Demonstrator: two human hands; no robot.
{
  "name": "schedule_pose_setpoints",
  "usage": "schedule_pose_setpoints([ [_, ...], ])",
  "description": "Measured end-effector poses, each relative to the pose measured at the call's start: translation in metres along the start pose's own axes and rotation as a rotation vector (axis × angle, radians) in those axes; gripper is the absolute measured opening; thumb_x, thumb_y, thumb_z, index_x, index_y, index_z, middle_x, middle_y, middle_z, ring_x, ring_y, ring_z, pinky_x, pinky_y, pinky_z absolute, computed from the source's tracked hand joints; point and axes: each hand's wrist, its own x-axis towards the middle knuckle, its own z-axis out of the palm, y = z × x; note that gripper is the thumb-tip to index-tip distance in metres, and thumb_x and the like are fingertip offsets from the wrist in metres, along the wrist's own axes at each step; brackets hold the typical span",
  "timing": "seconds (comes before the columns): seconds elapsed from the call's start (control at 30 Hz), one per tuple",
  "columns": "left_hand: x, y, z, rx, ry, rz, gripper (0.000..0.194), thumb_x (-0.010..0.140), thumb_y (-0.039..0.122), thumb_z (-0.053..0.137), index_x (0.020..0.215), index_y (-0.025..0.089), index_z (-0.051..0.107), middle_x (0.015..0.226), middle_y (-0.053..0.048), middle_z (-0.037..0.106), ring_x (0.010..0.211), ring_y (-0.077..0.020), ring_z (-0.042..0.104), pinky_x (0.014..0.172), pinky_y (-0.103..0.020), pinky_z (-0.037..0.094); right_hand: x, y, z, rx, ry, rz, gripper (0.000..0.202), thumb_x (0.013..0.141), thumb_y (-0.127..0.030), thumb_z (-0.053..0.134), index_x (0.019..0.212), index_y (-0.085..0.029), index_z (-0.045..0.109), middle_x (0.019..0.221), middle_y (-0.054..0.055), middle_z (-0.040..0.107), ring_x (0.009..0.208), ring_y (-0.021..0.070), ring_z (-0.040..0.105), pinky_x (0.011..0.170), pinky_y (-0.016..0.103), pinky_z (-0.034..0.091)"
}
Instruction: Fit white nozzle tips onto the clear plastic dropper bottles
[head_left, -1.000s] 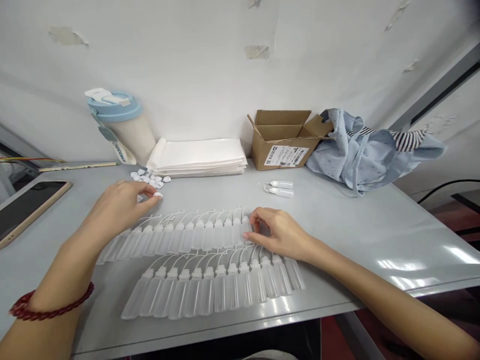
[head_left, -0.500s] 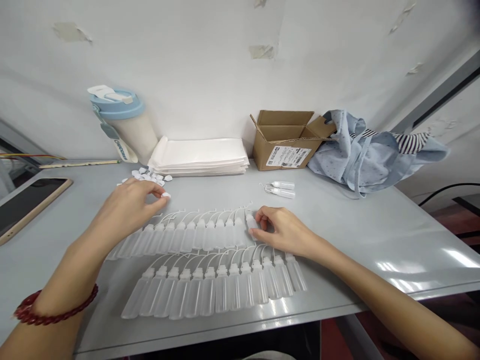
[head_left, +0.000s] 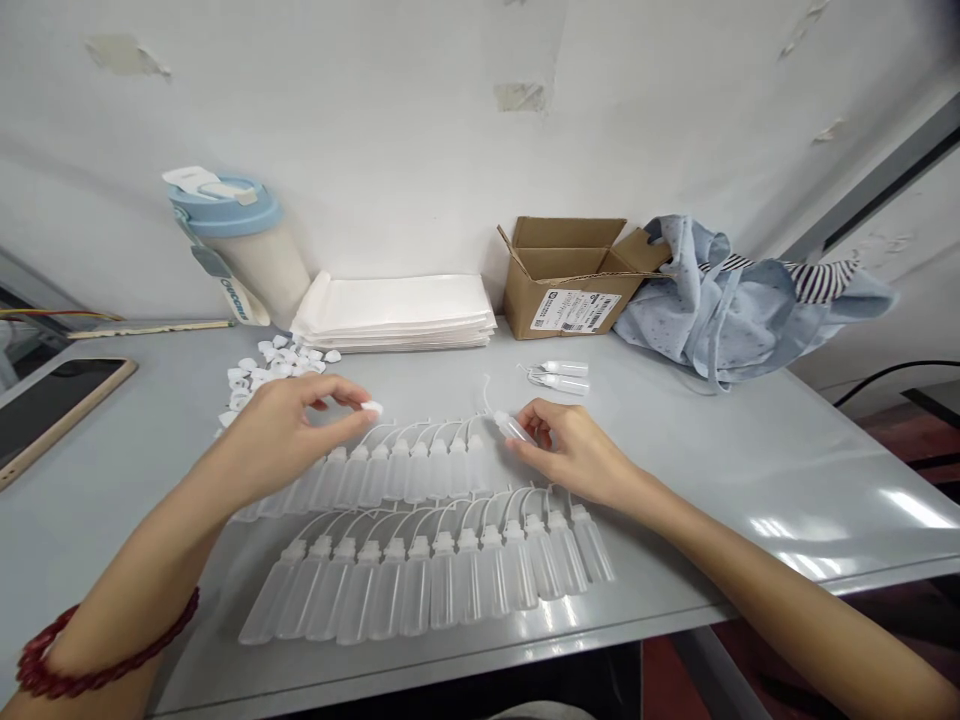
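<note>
Between thumb and fingertips, my left hand (head_left: pixel 300 425) pinches a small white cap (head_left: pixel 372 407) above the back row of bottles. My right hand (head_left: pixel 574 450) grips a small translucent squeeze bottle (head_left: pixel 516 428), tilted with its neck pointing up and left and a thin strap rising from it. Two rows of similar bottles lie on the table, the back row (head_left: pixel 418 470) partly hidden by my left hand and the front row (head_left: pixel 420 585) nearer the edge. Beyond my left hand is a pile of loose white caps (head_left: pixel 281 358).
Two bottles (head_left: pixel 564 377) lie apart behind my right hand. Along the wall stand a tumbler (head_left: pixel 259 250), a stack of white envelopes (head_left: pixel 397 310), an open cardboard box (head_left: pixel 562 290) and a blue cloth bag (head_left: pixel 720 310). A phone (head_left: pixel 60 410) rests at the left.
My left hand has moved right with the cap, away from the pile. My right hand has lifted the end bottle of the back row and tilted it.
</note>
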Motion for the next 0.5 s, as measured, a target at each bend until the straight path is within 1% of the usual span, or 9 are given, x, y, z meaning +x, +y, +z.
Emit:
schedule_pose_setpoints([
  [0.07,-0.009,0.014,0.002,-0.114,-0.052,0.117,0.027,0.078,0.055,0.062,0.083,0.03,0.069,0.091,0.002,0.071,0.081,-0.0213,0.064,0.061,-0.028,0.047,-0.001,0.0,0.0,0.018,0.068,-0.042,0.013,0.085,-0.031,0.057,0.083,-0.018,0.055,0.069,0.002,0.06,0.057,0.0144,0.052,0.051,0.026,0.037],
  [0.1,-0.014,0.021,0.004,-0.155,-0.069,0.175,0.025,0.079,0.053,0.062,0.084,0.03,0.069,0.09,0.002,0.071,0.08,-0.0202,0.064,0.06,-0.026,0.048,-0.003,-0.001,0.001,0.015,0.11,-0.075,0.013,0.085,-0.031,0.057,0.086,-0.018,0.056,0.071,0.002,0.06,0.057,0.0142,0.053,0.051,0.026,0.038],
  [0.13,-0.018,0.028,0.007,-0.191,-0.079,0.212,0.023,0.081,0.051,0.06,0.085,0.03,0.068,0.087,0.002,0.07,0.077,-0.0192,0.065,0.056,-0.025,0.048,-0.004,-0.002,0.001,0.005,0.153,-0.116,0.014,0.086,-0.031,0.057,0.088,-0.018,0.056,0.071,0.002,0.06,0.057,0.0141,0.053,0.051,0.026,0.039],
  [0.17,-0.021,0.034,0.009,-0.23,-0.065,0.226,0.022,0.082,0.05,0.06,0.085,0.03,0.068,0.083,0.002,0.07,0.073,-0.0182,0.065,0.052,-0.024,0.047,-0.006,-0.003,0.002,-0.011,0.194,-0.161,0.013,0.086,-0.03,0.058,0.09,-0.018,0.056,0.071,0.002,0.061,0.058,0.0141,0.054,0.052,0.026,0.04],
  [0.27,-0.026,0.044,0.019,-0.313,-0.034,0.217,0.019,0.083,0.047,0.06,0.085,0.03,0.068,0.077,0.002,0.07,0.067,-0.017,0.065,0.044,-0.021,0.047,-0.012,-0.007,0.007,-0.08,0.271,-0.301,0.012,0.089,-0.028,0.057,0.094,-0.017,0.055,0.074,0.004,0.063,0.06,0.0149,0.059,0.052,0.026,0.044],
  [0.37,-0.026,0.045,0.028,-0.431,-0.008,0.173,0.017,0.083,0.043,0.062,0.086,0.028,0.069,0.077,0.0,0.072,0.066,-0.0182,0.068,0.042,-0.021,0.049,-0.019,-0.013,0.011,-0.193,0.324,-0.456,0.011,0.092,-0.025,0.054,0.099,-0.017,0.054,0.088,0.009,0.069,0.072,0.018,0.066,0.054,0.027,0.048],
  [0.43,-0.026,0.045,0.031,-0.528,-0.03,0.145,0.016,0.082,0.041,0.064,0.087,0.027,0.07,0.081,-0.001,0.074,0.069,-0.0185,0.069,0.047,-0.021,0.054,-0.022,-0.017,0.013,-0.279,0.37,-0.54,0.01,0.092,-0.022,0.054,0.1,-0.017,0.054,0.093,0.012,0.071,0.08,0.0202,0.069,0.057,0.027,0.051],
  [0.5,-0.027,0.046,0.032,-0.611,-0.067,0.127,0.016,0.081,0.041,0.066,0.087,0.026,0.07,0.082,0.0,0.074,0.07,-0.017,0.069,0.055,-0.021,0.057,-0.024,-0.02,0.014,-0.349,0.422,-0.606,0.009,0.092,-0.02,0.054,0.1,-0.017,0.054,0.091,0.011,0.072,0.082,0.0202,0.07,0.056,0.027,0.052],
])
